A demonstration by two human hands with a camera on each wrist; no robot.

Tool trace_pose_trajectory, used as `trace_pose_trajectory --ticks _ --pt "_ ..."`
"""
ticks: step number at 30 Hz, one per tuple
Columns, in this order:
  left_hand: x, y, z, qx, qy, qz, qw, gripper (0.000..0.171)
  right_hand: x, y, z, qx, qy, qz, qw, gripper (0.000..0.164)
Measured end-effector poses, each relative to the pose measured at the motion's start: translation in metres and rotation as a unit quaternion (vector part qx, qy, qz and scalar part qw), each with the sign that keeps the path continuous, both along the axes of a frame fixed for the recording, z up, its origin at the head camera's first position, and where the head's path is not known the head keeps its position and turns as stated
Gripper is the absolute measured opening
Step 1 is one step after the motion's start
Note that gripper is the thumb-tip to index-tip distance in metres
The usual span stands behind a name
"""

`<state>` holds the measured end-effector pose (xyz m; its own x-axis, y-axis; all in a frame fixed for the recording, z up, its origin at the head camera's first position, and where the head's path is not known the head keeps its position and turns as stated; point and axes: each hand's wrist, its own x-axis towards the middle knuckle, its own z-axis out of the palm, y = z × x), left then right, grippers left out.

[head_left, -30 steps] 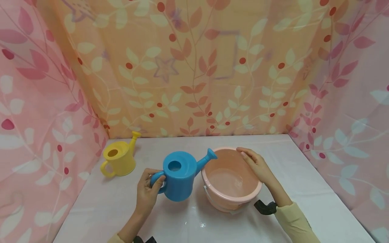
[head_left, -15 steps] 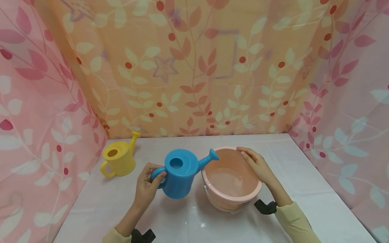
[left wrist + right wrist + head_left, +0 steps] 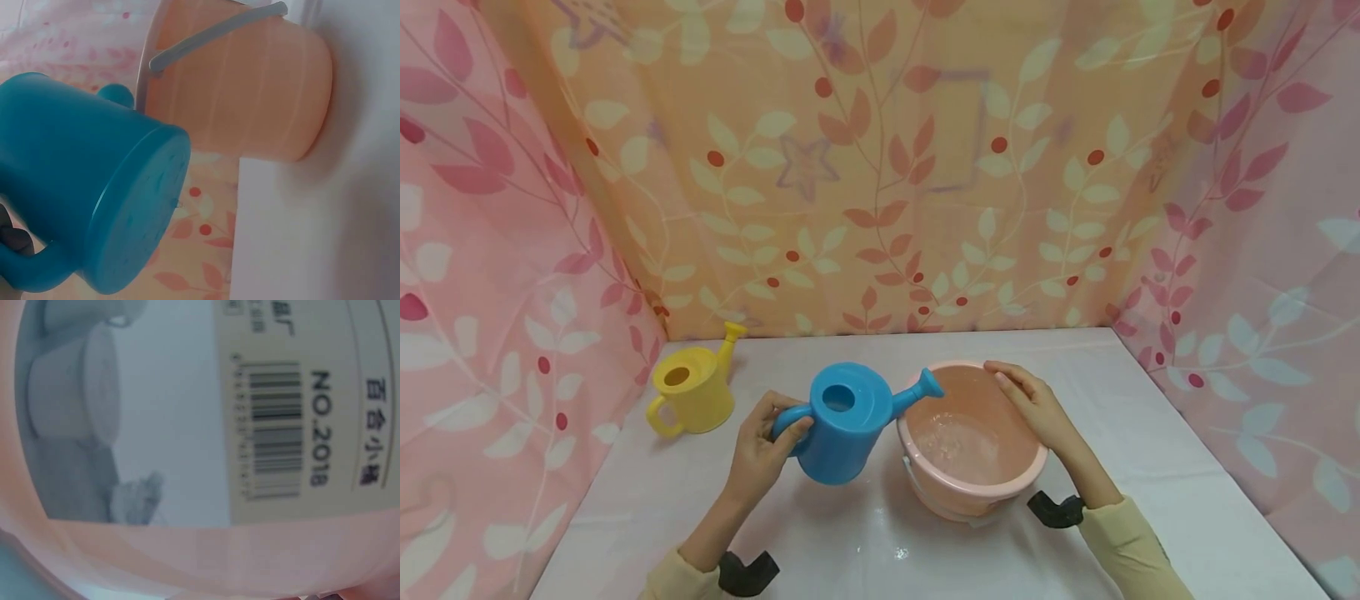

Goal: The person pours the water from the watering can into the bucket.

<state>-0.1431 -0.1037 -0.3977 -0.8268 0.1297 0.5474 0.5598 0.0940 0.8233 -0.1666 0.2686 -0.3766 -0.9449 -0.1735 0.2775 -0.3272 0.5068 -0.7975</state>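
In the head view, a round-bodied watering can of glossy blue plastic (image 3: 842,435) is held clear of a smooth white tabletop (image 3: 1172,450), tilted toward three o'clock, its base exposed in the left wrist view. The curved loop handle (image 3: 792,414), at the can's nine o'clock, is gripped by the left hand (image 3: 757,452). The flared sprinkler head (image 3: 932,383) is carried over the ten-o'clock rim of a deep, pale pink plastic bucket (image 3: 936,498). At the bucket's two o'clock, the rim is held by the right hand (image 3: 1036,410); its fingers are partly hidden, so the firmness of that hold cannot be told. Small ripples (image 3: 942,442) are shown at nine o'clock inside the bucket, though no falling stream can be made out. A squat yellow plastic watering can (image 3: 700,400) is seen upright at the blue can's ten o'clock.

As judged from its form, the blue can is stiff and not easily broken; if empty it is light, but by any water inside the wrist would be loaded. Its smooth sides would be made slippery by wetting, so the loop handle is best grasped fully, and the bucket best steadied at the rim opposite the spout
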Motion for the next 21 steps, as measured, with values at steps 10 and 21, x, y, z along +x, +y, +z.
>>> trace_pose_trajectory --ticks 10,21 --pt "-0.0032 -0.0009 -0.0004 -0.014 -0.017 0.005 0.9997 0.015 -0.0002 0.0004 0.0005 0.007 -0.005 -0.004 1.000 0.036" --pt "-0.0062 -0.0006 0.0021 -0.009 0.004 -0.004 0.9999 0.018 -0.0010 0.0004 0.0001 0.004 -0.003 -0.001 1.000 0.035"
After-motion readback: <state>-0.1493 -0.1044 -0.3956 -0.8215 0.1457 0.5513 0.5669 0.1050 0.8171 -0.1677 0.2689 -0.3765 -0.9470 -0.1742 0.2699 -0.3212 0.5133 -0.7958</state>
